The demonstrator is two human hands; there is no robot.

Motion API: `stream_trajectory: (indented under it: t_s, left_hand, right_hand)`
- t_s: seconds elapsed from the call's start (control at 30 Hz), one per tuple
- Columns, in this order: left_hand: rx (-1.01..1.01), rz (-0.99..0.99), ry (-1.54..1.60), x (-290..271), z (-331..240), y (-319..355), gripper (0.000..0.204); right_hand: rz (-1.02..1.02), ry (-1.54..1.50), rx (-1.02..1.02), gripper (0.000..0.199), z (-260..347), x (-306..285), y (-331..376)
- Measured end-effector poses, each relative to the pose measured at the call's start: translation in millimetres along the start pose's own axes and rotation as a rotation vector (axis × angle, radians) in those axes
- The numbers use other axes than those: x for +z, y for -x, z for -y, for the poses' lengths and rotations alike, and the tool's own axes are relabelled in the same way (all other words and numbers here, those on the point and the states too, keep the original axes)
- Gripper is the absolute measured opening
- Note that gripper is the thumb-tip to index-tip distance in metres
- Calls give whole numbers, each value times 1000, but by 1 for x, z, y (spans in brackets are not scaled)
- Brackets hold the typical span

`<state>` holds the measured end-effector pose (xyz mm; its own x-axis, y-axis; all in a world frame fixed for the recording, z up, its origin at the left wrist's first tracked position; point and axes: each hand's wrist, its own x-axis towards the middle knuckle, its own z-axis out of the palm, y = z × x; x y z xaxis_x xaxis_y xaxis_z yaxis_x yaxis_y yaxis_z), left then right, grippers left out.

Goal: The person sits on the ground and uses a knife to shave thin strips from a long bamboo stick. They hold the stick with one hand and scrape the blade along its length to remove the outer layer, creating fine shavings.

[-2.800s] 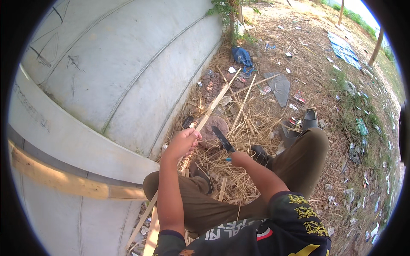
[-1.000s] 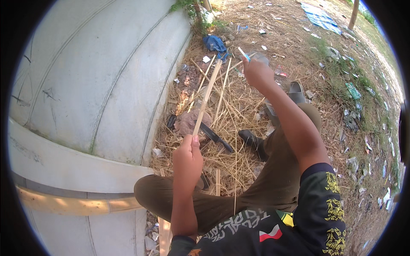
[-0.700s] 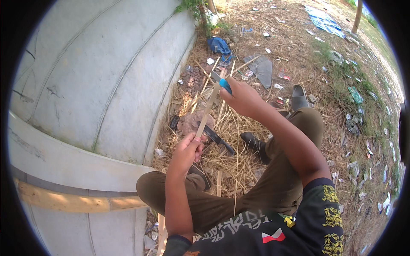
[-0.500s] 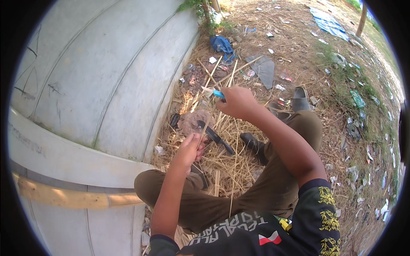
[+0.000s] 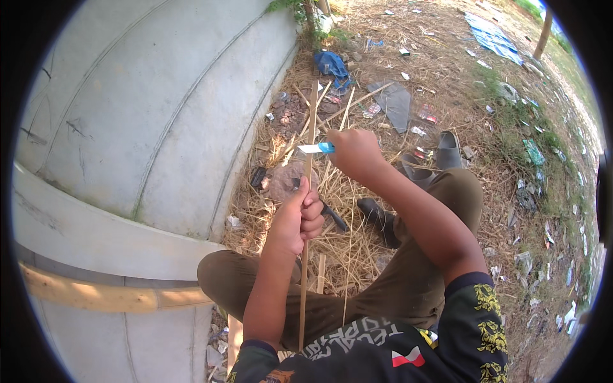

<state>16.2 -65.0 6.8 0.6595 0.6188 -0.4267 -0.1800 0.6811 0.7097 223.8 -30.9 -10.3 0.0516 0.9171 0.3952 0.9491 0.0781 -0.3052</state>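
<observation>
A long thin bamboo strip (image 5: 308, 191) is held nearly upright in the middle of the picture by the left hand (image 5: 295, 220), whose fingers are curled and pressed together around it, with the thumb laid along the strip. The strip is seen to run from the lap, below the hand, up past the blade to the dry straw (image 5: 345, 236) that lies on the ground beside the wall. The right hand (image 5: 354, 152) is closed in a fist around the blue handle of a small knife (image 5: 317, 148), and only the end of this handle is shown outside the fingers. The pale blade is pointed to the person's left and is laid across the strip, above the left hand and apart from it; it appears to touch the strip. The two hands are kept near each other but are not in contact. A curved grey concrete wall (image 5: 159, 108) is found on the left side. A dark long tool (image 5: 332, 216) is partly covered by the left hand and lies on the straw. Further away, a blue cloth (image 5: 332, 64) near the wall, a grey flat sheet (image 5: 396, 105) and a dark sandal (image 5: 449, 150) are spread on the littered ground.
</observation>
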Motion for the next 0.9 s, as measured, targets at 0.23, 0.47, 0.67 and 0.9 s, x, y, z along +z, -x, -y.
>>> stream_trajectory:
  t_s: [0.23, 0.47, 0.67, 0.9]
  left_hand:
    - [-24, 24, 73, -5, 7, 10, 45]
    - [-51, 219, 327, -9, 12, 9, 45]
    - [-241, 232, 140, 27, 37, 35, 48]
    - [-104, 290, 204, 8, 34, 34, 54]
  right_hand:
    - [-79, 52, -44, 9, 9, 11, 0]
    - [-176, 154, -104, 9, 9, 13, -16]
    - [-64, 170, 549, 16, -72, -39, -60]
    - [-175, -205, 494, 18, -31, -81, -28]
